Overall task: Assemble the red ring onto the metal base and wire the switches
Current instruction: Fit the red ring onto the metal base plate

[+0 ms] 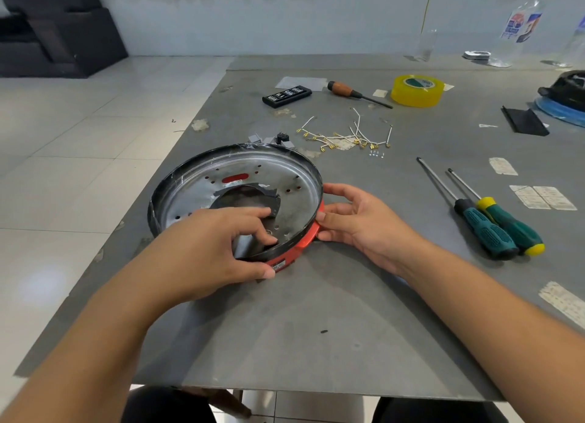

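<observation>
Red ring (304, 240) is mostly hiding under the metal base (247, 182); only an arc at the near-right edge is showing, with a small label whose print is too small to read; whether the ring is fully seated all round, cannot tell; far and left sides are covered by the base's black-taped rim. Base is sitting near the left edge of the surface (316, 312), open side up, centre hole partly blocked by the left hand.

Left hand (205, 248) is reaching over the near rim; fingers (253, 213) are curling down inside the base near the centre hole, thumb pressing on the red ring outside, so it is pinching rim and ring together; what the fingertips are touching inside is unclear. Right hand (357, 223) is lying against the right side; fingers fairly straight, tips touching the rim and the red ring, not wrapping round either.

Switches (281, 137) are sitting just behind the base, small and half cut off by its rim; count unclear. Wires (348, 137) with brass terminals are lying in a loose tangle beyond, apart from both hands. Two green-handled screwdrivers (493, 220) are lying right of the right hand; wooden-handled screwdriver (348, 92), bit case (286, 96) and yellow tape roll (416, 90) are sitting further back; bottle (519, 27) at far right is cut off at the top.
</observation>
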The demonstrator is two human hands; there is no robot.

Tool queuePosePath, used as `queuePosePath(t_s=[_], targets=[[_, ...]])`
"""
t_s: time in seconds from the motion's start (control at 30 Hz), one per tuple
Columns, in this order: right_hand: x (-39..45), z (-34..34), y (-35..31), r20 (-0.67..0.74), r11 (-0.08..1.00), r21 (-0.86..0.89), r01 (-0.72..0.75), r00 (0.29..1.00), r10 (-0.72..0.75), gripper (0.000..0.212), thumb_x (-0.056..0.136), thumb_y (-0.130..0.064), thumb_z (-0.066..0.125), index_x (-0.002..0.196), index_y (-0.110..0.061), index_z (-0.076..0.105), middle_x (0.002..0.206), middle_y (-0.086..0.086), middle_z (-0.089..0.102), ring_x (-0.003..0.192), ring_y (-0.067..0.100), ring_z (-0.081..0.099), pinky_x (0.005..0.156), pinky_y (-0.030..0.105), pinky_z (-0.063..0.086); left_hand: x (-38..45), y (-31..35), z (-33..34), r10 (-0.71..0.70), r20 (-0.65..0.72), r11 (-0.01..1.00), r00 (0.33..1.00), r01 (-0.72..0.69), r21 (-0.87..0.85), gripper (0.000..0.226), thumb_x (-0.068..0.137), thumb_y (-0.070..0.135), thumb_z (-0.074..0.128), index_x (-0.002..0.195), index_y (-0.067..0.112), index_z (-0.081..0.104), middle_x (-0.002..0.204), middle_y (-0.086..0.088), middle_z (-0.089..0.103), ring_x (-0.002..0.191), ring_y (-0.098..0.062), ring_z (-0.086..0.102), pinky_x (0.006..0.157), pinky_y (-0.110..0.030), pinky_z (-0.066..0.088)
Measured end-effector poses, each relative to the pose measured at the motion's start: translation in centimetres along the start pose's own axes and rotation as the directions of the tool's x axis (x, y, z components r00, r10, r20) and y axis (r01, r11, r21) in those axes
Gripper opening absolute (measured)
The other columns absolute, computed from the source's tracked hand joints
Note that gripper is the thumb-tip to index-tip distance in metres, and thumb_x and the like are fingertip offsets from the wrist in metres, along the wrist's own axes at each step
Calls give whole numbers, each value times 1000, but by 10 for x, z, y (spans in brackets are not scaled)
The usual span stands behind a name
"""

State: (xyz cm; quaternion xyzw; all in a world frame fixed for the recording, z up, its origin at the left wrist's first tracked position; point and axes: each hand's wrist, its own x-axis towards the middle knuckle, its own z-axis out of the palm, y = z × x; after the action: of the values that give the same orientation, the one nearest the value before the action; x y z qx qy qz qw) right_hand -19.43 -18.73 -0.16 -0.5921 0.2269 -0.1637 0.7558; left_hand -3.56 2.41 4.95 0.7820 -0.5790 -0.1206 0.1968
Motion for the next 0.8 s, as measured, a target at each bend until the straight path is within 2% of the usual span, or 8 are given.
queuePosePath(t_s=[0.1, 0.17, 0.3, 0.4, 0.47, 0.53, 0.67, 0.8], targets=[[0, -1, 1, 3, 1000, -16, 6, 1000, -6, 58, 90, -1, 71, 143, -11, 47, 96, 11, 77, 78, 20, 73, 72, 25, 60, -2, 4, 4, 16, -30, 1000, 999, -15, 25, 28, 67, 62, 86, 83, 54, 64, 140, 45, 49, 104, 23, 54, 80, -11, 41], [0, -1, 2, 4, 1000, -24, 9, 1000, -9, 58, 91, 0, 70, 143, -11, 48, 96, 10, 77, 79, 20, 73, 74, 26, 61, -3, 5, 4, 21, -38, 999, 999, -19, 51, 30, 67, 65, 84, 83, 52, 61, 139, 46, 49, 109, 22, 45, 67, -6, 35], [-1, -1, 2, 11, 999, -48, 16, 1000, -15, 53, 93, 2, 67, 141, -14, 50, 98, 10, 77, 88, 25, 73, 80, 30, 61, -7, 5, 3, 64, -51, 996, 997, -61, 72, 48, 68, 86, 60, 94, 46, 64, 139, 45, 49, 89, 32, 47, 63, -8, 34], [0, 0, 0, -5, 1000, -18, 7, 1000, -7, 46, 96, 5, 57, 138, -14, 53, 93, 12, 75, 84, 25, 72, 78, 32, 62, -9, 4, 4, 74, -39, 992, 996, -70, 101, 43, 75, 79, 61, 99, 44, 66, 141, 44, 48, 122, 25, 47, 80, -2, 35], [1, 1, 1, -21, 1000, 6, -2, 1000, 2, 38, 100, -4, 56, 137, -14, 55, 91, 12, 74, 81, 25, 72, 75, 33, 62, -8, 1, 7, 90, -43, 986, 995, -83, 144, 35, 80, 67, 69, 102, 41, 68, 144, 40, 49, 140, 12, 43, 97, -13, 42], [1, 3, 1, -35, 1000, 7, 1, 999, -1, 34, 102, -15, 57, 135, -15, 56, 90, 12, 72, 80, 26, 71, 71, 33, 61, -7, 0, 7, 112, -51, 981, 992, -102, 165, 29, 80, 58, 74, 100, 38, 72, 145, 33, 54, 141, 3, 47, 106, -25, 47], [1, 6, -2, -26, 1000, 5, -12, 1000, 13, 45, 87, -27, 66, 131, -16, 61, 91, 15, 71, 80, 30, 70, 68, 35, 60, -7, -4, 10, 186, -93, 966, 978, -165, 198, 20, 81, 48, 84, 92, 32, 78, 135, 13, 69, 129, -16, 65, 102, -42, 57], [-3, 7, -4, 4, 1000, -13, 4, 1000, -4, 46, 86, -34, 65, 130, -19, 63, 100, 19, 71, 84, 31, 71, 69, 37, 61, -5, -8, 15, 249, -113, 946, 962, -217, 239, 29, 83, 53, 66, 93, 30, 81, 128, 8, 74, 123, -21, 69, 91, -48, 62]])
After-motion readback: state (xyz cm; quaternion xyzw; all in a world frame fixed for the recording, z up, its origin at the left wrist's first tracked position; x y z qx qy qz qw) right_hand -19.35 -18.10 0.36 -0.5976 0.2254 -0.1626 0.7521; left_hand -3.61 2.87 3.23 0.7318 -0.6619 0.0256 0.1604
